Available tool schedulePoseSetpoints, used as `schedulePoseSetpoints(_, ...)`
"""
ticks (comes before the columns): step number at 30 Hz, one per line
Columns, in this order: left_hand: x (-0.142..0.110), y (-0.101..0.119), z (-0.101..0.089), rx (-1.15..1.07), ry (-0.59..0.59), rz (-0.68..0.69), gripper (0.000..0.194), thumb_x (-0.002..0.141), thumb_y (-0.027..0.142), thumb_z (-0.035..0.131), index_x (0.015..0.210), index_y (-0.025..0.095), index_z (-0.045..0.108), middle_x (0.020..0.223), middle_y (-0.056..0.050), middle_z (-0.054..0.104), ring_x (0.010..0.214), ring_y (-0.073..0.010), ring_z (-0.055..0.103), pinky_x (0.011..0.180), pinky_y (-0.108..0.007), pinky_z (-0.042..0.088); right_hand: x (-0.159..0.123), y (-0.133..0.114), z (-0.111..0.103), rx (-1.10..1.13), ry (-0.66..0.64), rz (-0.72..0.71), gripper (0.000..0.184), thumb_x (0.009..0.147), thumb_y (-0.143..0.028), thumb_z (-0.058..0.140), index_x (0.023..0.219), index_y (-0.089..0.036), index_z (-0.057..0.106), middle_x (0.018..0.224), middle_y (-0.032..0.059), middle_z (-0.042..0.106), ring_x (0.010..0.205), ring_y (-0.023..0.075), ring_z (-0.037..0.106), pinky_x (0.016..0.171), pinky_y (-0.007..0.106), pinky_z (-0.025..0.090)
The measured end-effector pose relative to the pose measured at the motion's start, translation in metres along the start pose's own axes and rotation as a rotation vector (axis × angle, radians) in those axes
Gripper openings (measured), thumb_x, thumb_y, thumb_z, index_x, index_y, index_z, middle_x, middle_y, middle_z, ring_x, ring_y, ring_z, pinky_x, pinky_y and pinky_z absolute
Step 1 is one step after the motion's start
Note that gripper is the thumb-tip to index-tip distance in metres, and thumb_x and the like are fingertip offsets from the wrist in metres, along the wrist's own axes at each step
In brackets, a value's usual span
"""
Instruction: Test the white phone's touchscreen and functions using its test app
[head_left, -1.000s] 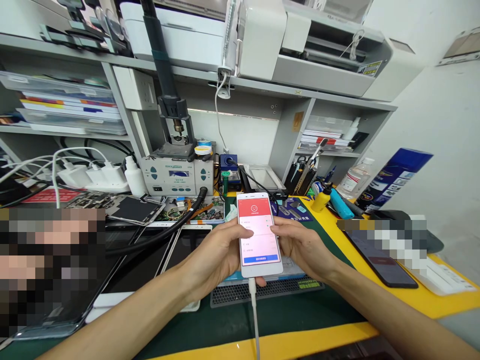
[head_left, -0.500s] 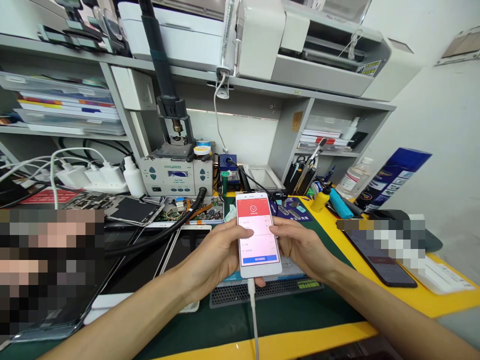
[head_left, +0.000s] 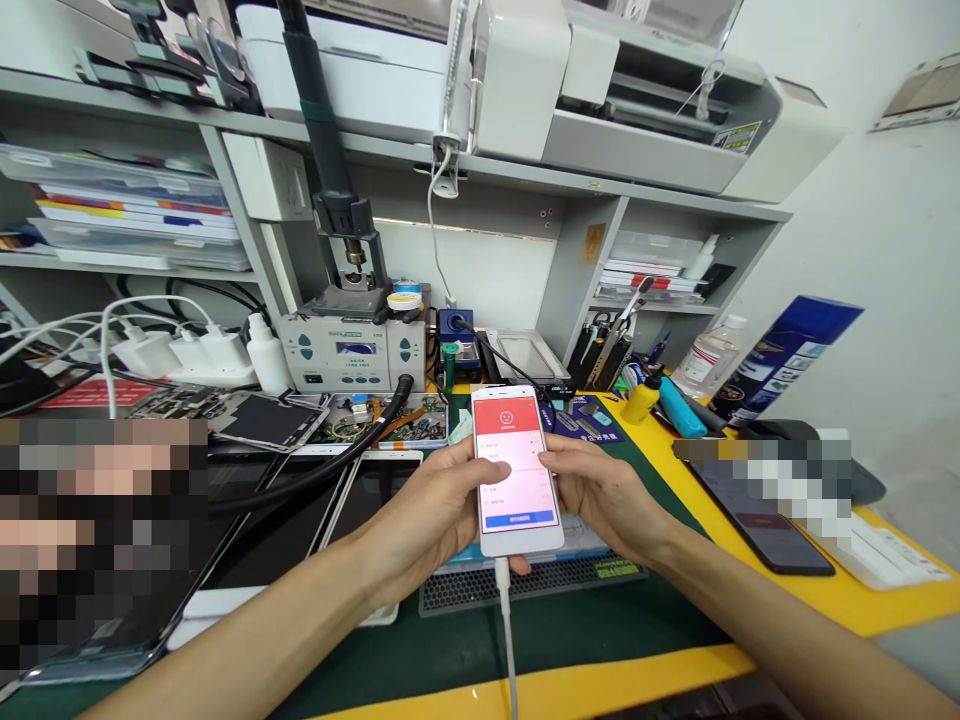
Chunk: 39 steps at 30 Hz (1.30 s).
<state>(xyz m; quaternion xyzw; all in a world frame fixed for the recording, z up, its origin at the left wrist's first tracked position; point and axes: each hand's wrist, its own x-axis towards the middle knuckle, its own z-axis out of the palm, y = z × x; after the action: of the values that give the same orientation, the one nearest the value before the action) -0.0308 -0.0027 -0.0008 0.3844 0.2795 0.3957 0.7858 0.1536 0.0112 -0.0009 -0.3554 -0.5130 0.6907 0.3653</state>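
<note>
A white smartphone (head_left: 519,495) is held upright between both hands, its lit screen showing a red band with a sad face on top and a blue bar at the bottom. My left hand (head_left: 442,500) grips the phone's left side, its thumb over the screen. On the other side, my right hand (head_left: 607,492) closes around the right edge with its thumb at the screen's border. The fingers behind the phone are mostly hidden. A white charging cable (head_left: 506,610) is plugged into the bottom of the phone and runs down toward the front edge.
A grey soldering station (head_left: 349,358) stands behind, with a black hose (head_left: 337,465) crossing leftward. Several tablets, including a white-framed one (head_left: 375,490), lie at left. At right are a dark phone (head_left: 765,520), a yellow bottle (head_left: 640,400) and a blue spray can (head_left: 787,355).
My left thumb has shifted slightly downward on the screen. Both hands and the phone otherwise stay in the same place.
</note>
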Motion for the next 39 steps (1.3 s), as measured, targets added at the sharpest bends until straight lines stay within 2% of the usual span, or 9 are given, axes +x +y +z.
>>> schedulePoseSetpoints(14,0.0007,0.0,-0.0025,-0.01,-0.003,-0.01,0.04,0.088,0.018,0.054,0.128,0.016,0.056,0.097,-0.012,0.069,0.082,-0.0279,0.066,0.056,-0.045,0.058,-0.0002,0.0,0.0005,0.004,0.01,0.009,0.045,0.084,-0.037,0.061,0.125,-0.019,0.061,0.103,0.0084,0.077,0.08,0.0213,0.07,0.067,0.03,0.049)
schedulePoseSetpoints(28,-0.0005,0.0005,-0.0011,-0.022,-0.015,-0.003,0.04,0.089,0.017,0.053,0.129,0.015,0.057,0.11,-0.016,0.069,0.084,-0.029,0.067,0.056,-0.045,0.057,-0.0001,0.0009,0.0,0.003,0.0,0.004,0.046,0.087,-0.035,0.056,0.13,-0.019,0.058,0.107,0.0087,0.075,0.086,0.0222,0.07,0.067,0.03,0.049)
schedulePoseSetpoints(35,-0.0002,0.0007,-0.0019,-0.025,-0.027,0.004,0.041,0.089,0.017,0.052,0.129,0.015,0.057,0.11,-0.016,0.069,0.084,-0.0289,0.067,0.056,-0.044,0.058,0.0,0.0003,-0.0002,-0.001,0.002,0.002,0.045,0.087,-0.035,0.055,0.129,-0.018,0.059,0.106,0.0093,0.075,0.084,0.0213,0.07,0.061,0.028,0.047)
schedulePoseSetpoints(39,-0.0009,0.0017,-0.001,-0.02,-0.022,0.007,0.041,0.089,0.016,0.051,0.13,0.015,0.056,0.113,-0.017,0.069,0.087,-0.0307,0.068,0.056,-0.044,0.058,-0.0002,-0.0002,0.0004,-0.007,0.007,0.0,0.043,0.086,-0.034,0.056,0.125,-0.018,0.061,0.104,0.009,0.075,0.076,0.0193,0.069,0.059,0.027,0.046)
